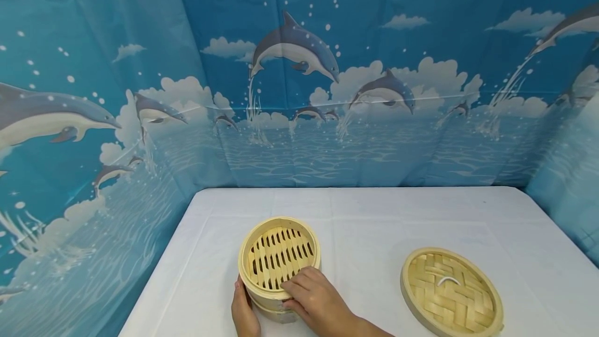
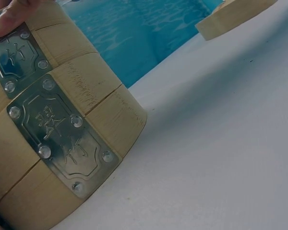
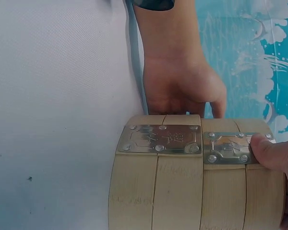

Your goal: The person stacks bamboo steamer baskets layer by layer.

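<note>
Two round bamboo steamer baskets stand stacked on the table. The upper basket [image 1: 278, 254] shows its slatted floor with nothing lying on it. Beneath it is the lower basket [image 1: 276, 315], its inside hidden. My right hand [image 1: 318, 298] grips the upper basket's near rim, fingers over the edge and thumb outside. In the right wrist view that thumb [image 3: 269, 152] presses on the upper metal plate [image 3: 229, 146]. My left hand [image 1: 245, 312] holds the left side of the stack; the right wrist view shows it behind the baskets, its fingers largely hidden.
A woven bamboo lid [image 1: 454, 295] with a small white handle lies to the right. White cloth covers the table [image 1: 360, 233]. A blue dolphin-print curtain [image 1: 299, 144] stands along the back and both sides.
</note>
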`<action>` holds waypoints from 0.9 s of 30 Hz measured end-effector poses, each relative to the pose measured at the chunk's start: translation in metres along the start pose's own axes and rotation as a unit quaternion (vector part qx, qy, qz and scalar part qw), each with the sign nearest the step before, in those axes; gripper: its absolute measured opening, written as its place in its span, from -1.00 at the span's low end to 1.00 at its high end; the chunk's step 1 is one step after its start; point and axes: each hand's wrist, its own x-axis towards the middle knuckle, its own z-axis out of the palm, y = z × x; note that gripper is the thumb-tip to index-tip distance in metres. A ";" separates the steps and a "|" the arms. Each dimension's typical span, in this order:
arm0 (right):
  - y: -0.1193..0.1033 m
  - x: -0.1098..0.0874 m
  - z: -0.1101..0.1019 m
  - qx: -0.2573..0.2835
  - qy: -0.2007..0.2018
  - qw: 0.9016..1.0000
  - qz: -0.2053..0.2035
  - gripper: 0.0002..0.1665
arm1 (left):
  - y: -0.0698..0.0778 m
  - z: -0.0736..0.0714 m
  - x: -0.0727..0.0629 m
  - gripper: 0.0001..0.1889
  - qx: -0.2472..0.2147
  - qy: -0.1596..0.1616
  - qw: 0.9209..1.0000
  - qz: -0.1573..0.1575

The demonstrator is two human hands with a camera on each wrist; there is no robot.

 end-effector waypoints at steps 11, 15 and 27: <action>-0.002 0.000 0.000 0.007 0.001 1.000 0.007 -0.72 | -0.002 0.000 0.002 -0.35 0.003 0.008 1.000 0.000; -0.002 0.001 0.000 0.008 0.001 1.000 0.011 -0.72 | -0.002 0.000 0.002 -0.36 0.004 0.009 1.000 0.006; -0.009 0.003 0.002 0.003 0.004 0.999 0.038 -0.73 | -0.002 0.000 0.001 -0.37 -0.002 0.009 1.000 0.007</action>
